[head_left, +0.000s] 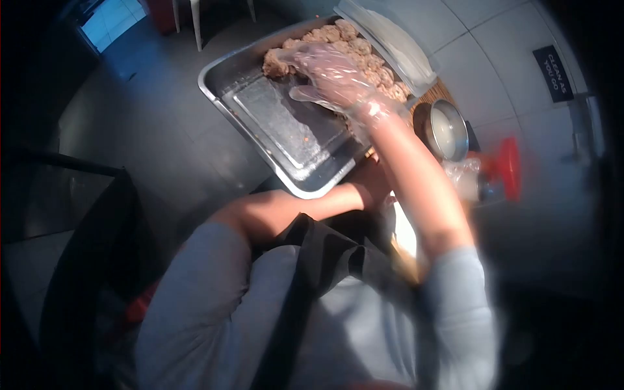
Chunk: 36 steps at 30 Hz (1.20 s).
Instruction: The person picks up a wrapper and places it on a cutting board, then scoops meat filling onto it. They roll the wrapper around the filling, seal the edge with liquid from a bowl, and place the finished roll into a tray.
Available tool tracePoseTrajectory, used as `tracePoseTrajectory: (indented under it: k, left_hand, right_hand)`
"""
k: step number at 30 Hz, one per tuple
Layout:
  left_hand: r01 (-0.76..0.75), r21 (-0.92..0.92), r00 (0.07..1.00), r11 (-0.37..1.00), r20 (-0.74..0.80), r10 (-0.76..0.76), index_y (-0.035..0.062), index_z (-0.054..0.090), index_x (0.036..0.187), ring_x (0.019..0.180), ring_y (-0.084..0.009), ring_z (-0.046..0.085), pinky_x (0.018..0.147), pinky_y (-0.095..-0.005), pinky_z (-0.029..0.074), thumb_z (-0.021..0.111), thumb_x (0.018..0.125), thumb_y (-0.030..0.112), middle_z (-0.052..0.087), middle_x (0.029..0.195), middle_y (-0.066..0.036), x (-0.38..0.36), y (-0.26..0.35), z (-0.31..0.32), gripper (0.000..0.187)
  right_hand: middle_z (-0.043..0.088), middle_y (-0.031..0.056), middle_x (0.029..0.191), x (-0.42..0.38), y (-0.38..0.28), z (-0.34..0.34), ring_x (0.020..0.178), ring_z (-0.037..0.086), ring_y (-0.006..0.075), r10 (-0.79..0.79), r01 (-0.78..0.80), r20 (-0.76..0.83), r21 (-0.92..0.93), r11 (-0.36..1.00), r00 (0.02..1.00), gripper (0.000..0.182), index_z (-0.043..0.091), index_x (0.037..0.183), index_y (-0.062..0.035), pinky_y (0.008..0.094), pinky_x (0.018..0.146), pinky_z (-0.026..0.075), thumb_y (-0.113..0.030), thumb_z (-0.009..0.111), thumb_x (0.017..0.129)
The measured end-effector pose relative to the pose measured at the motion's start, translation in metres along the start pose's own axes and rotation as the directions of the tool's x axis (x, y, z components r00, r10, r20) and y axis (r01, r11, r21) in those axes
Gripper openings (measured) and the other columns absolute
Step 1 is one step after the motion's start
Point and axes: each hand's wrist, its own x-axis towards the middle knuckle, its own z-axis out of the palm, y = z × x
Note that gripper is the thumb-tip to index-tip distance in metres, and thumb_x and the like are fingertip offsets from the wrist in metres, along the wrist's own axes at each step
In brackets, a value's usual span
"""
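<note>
My right hand (pixel 331 75), in a clear plastic glove, reaches over a metal tray (pixel 244 133). Its fingertips touch a brown meat ball (pixel 275 64) at the left end of the rows, while the thumb stands apart, so the hand looks open. Several more meat balls (pixel 361 47) fill the tray's upper and right side, partly hidden by the glove. My left hand (pixel 378 174) is beneath my right forearm by the tray's lower right corner; its fingers are mostly hidden, and what it may hold cannot be made out.
A clear plastic container (pixel 396 49) lies along the tray's upper right edge. Right of the tray stands a round metal bowl (pixel 448 132) with pale contents. Beyond it is a blurred red object (pixel 509 169). White chair legs (pixel 197 26) show at the top, and a black sign (pixel 553 73) at the right.
</note>
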Motion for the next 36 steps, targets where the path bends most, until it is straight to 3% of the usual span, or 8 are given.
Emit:
tracePoseTrajectory:
  k: [6, 12, 17, 19, 24, 26, 29, 36]
  left_hand:
    - [0.090, -0.047, 0.994, 0.995, 0.071, -0.086, 0.0065, 0.066, 0.071, 0.086, -0.0337, 0.063, 0.075, -0.0443, 0.048, 0.070, 0.070, 0.011, 0.067, 0.081, -0.014, -0.020, -0.002, 0.014, 0.006]
    - [0.219, -0.342, 0.969, 0.914, -0.037, -0.246, 0.0065, 0.071, 0.091, 0.103, -0.0326, 0.062, 0.090, -0.0474, 0.045, 0.069, 0.079, 0.020, 0.069, 0.095, -0.016, -0.015, -0.009, 0.044, 0.018]
    - [0.036, -0.035, 0.986, 0.999, 0.165, -0.030, 0.0070, 0.064, 0.123, 0.136, -0.0371, 0.039, 0.113, -0.0608, 0.018, 0.068, 0.083, 0.030, 0.058, 0.132, -0.018, -0.005, -0.009, 0.038, 0.046]
    - [-0.011, -0.009, 0.988, 1.000, 0.151, 0.012, 0.0073, 0.064, 0.122, 0.132, -0.0331, 0.045, 0.111, -0.0613, 0.020, 0.070, 0.082, 0.032, 0.059, 0.129, -0.019, -0.005, -0.005, 0.032, 0.048]
    - [-0.139, -0.419, 0.989, 0.897, -0.100, 0.106, 0.0043, 0.042, 0.145, 0.137, -0.0255, 0.043, 0.118, -0.0407, 0.029, 0.053, 0.101, 0.019, 0.048, 0.146, -0.015, -0.030, -0.011, -0.003, 0.048]
    - [-0.168, -0.020, 0.982, 0.986, -0.090, 0.166, 0.0041, 0.040, 0.147, 0.139, -0.0233, 0.040, 0.119, -0.0393, 0.027, 0.044, 0.105, 0.030, 0.047, 0.148, -0.013, -0.032, -0.013, 0.001, 0.049]
    - [0.168, -0.292, 0.963, 0.941, 0.251, -0.094, 0.0006, 0.045, 0.141, 0.140, -0.0280, 0.035, 0.116, -0.0406, 0.026, 0.056, 0.093, 0.045, 0.043, 0.148, -0.020, -0.012, 0.020, -0.039, 0.067]
    - [-0.034, 0.207, 0.963, 0.978, 0.267, -0.023, 0.0157, 0.066, 0.119, 0.140, -0.0319, 0.035, 0.117, -0.0558, 0.018, 0.069, 0.077, 0.031, 0.048, 0.141, -0.009, -0.009, 0.018, -0.023, 0.045]
  right_hand:
    - [0.068, 0.0080, 0.100, 0.062, -0.002, 0.046, 0.110, 0.060, 0.0318, 0.062, -0.008, 0.165, -0.309, 0.951, 0.984, 0.037, 0.067, 0.120, -0.0218, 0.0454, 0.098, 0.045, -0.019, 0.066, 0.083]
    - [0.070, 0.0079, 0.102, 0.036, -0.012, 0.041, 0.107, 0.062, 0.0311, -0.001, 0.058, 0.255, -0.217, 0.974, 0.967, 0.051, 0.062, 0.128, -0.0199, 0.0406, 0.098, 0.047, -0.026, 0.075, 0.080]
    - [0.070, 0.0113, 0.111, 0.025, -0.026, -0.032, 0.107, 0.065, 0.0298, 0.267, -0.356, 0.371, 0.196, 0.914, 0.889, 0.065, 0.056, 0.134, -0.0109, 0.0422, 0.097, 0.048, -0.036, 0.077, 0.078]
    - [0.068, 0.0142, 0.115, 0.020, -0.013, -0.006, 0.103, 0.066, 0.0298, 0.123, -0.162, 0.196, 0.199, 0.967, 0.973, 0.068, 0.054, 0.135, -0.0096, 0.0408, 0.093, 0.050, -0.037, 0.077, 0.076]
    - [0.068, 0.0146, 0.110, 0.022, -0.037, 0.059, 0.102, 0.065, 0.0301, 0.031, -0.043, 0.284, 0.037, 0.998, 0.958, 0.050, 0.064, 0.123, -0.0128, 0.0400, 0.092, 0.050, -0.029, 0.075, 0.077]
    - [0.069, 0.0152, 0.108, 0.020, -0.042, 0.050, 0.107, 0.064, 0.0334, 0.129, -0.197, 0.454, 0.104, 0.975, 0.882, 0.042, 0.069, 0.117, -0.0152, 0.0415, 0.095, 0.049, -0.028, 0.074, 0.077]
    - [0.068, 0.0104, 0.104, -0.031, -0.040, -0.018, 0.098, 0.065, 0.0261, 0.188, -0.313, 0.305, 0.438, 0.843, 0.934, 0.030, 0.071, 0.104, -0.0081, 0.0368, 0.089, 0.051, -0.020, 0.075, 0.078]
    - [0.068, 0.0115, 0.113, -0.206, -0.052, -0.197, 0.105, 0.065, 0.0184, 0.657, -0.495, -0.235, 0.492, 0.716, 0.716, 0.037, 0.064, 0.119, -0.0022, 0.0320, 0.092, 0.052, -0.010, 0.068, 0.084]
